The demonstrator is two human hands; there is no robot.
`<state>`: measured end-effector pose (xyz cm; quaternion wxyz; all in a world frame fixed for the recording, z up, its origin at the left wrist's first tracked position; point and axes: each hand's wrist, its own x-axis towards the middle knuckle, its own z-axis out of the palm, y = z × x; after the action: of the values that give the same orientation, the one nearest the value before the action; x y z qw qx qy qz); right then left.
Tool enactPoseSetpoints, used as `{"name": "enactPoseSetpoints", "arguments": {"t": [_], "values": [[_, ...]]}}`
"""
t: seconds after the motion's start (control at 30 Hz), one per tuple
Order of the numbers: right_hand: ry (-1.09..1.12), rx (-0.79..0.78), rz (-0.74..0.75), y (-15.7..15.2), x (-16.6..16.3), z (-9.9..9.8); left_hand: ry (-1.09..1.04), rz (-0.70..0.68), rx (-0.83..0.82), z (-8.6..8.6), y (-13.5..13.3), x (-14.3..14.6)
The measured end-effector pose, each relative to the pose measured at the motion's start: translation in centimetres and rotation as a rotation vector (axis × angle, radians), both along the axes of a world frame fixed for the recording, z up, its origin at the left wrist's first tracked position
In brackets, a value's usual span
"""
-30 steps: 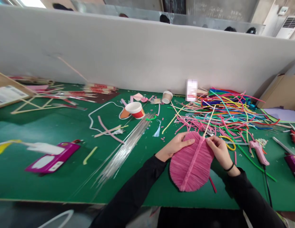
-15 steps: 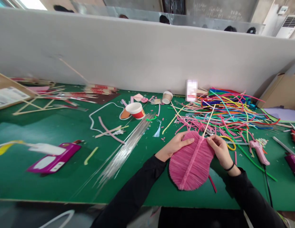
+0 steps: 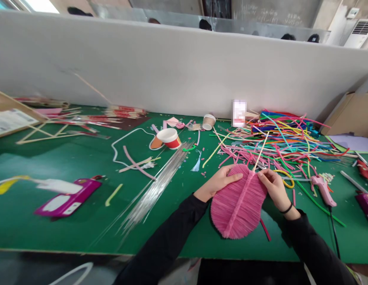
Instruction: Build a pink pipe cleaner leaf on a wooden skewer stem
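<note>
Between my hands is a pink leaf-shaped fan point(image 3: 240, 206) of ribbed, fuzzy strips, with a raised rib down its middle. A thin wooden stick point(image 3: 262, 150) juts from its far end toward the pile. My left hand point(image 3: 221, 182) grips the fan's upper left edge, thumb on top and fingers mostly hidden beneath. At the upper right edge, close to the stick's base, my right hand point(image 3: 274, 188) pinches the fan between thumb and fingers. A dark pink strip point(image 3: 265, 229) lies on the table, partly under the fan's right side.
Colourful pipe cleaners point(image 3: 291, 138) are heaped beyond my right hand. A pink glue gun point(image 3: 323, 190) with a black cord lies to the right. Thin metal wires point(image 3: 156, 190), a red-and-white paper cup point(image 3: 169, 137) and a purple box point(image 3: 68, 198) are on the left. A white partition point(image 3: 172, 71) stands behind.
Almost nothing differs. Both hands keep their hold on the pink fan, which stays in the same place apart from a very slight shift.
</note>
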<state>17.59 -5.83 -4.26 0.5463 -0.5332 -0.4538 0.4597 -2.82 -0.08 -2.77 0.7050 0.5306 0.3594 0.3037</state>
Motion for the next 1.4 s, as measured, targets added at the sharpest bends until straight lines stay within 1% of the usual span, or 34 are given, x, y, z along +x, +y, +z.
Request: {"name": "enactPoseSetpoints", "arguments": {"t": [0.27, 0.43, 0.53, 0.97, 1.2, 1.4], "values": [[0.021, -0.055, 0.018, 0.05, 0.05, 0.01, 0.018, 0.005, 0.015, -0.12, 0.15, -0.08], [0.014, -0.019, -0.045, 0.15, 0.03, -0.06, -0.027, 0.045, -0.014, -0.28, 0.37, -0.21], [0.013, 0.005, -0.072, 0.2, 0.15, -0.19, -0.044, 0.035, -0.023, -0.28, 0.43, -0.28], [-0.01, 0.022, -0.051, 0.31, 0.17, -0.43, -0.031, 0.045, -0.031, -0.42, 0.46, -0.23], [-0.016, 0.011, 0.009, 0.27, 0.16, -0.27, -0.011, 0.043, -0.002, -0.57, 0.56, -0.27], [-0.038, 0.02, 0.032, 0.34, 0.23, -0.5, -0.003, 0.044, 0.004, -0.59, 0.52, -0.31]]}}
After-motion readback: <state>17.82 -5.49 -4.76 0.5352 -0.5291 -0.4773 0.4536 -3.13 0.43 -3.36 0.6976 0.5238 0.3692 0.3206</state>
